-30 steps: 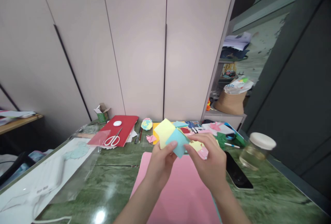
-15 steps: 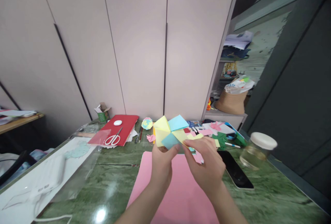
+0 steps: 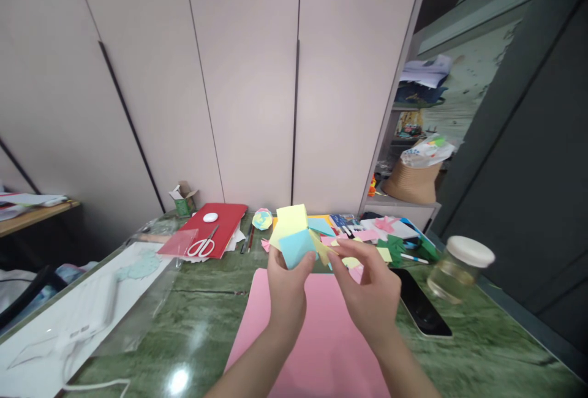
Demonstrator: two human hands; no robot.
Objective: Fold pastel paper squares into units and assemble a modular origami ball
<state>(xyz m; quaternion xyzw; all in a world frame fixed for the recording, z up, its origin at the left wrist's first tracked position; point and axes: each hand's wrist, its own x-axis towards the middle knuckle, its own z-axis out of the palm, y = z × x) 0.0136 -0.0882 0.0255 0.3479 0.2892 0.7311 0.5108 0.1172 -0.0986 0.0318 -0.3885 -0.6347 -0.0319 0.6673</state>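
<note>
A folded paper model (image 3: 294, 240) in pale yellow and light blue is held up over the far end of a pink sheet (image 3: 312, 337). My left hand (image 3: 289, 281) grips it from below, thumb across the blue face and fingers behind. On its right side, a yellow flap sticks out, pinched between the thumb and forefinger of my right hand (image 3: 365, 281). The model's back and the left fingertips are hidden.
White scissors (image 3: 201, 247) and a small white case (image 3: 210, 217) lie on a red folder (image 3: 229, 217). To the right are a black phone (image 3: 421, 303) and a lidded jar (image 3: 459, 269). Paper scraps, green paper (image 3: 392, 246) and a round paper piece (image 3: 262, 219) line the back.
The paper model has turned in my hands, so its blue and yellow faces show at another angle. The yellow flap at its right now stands out more, still pinched by my right hand.
</note>
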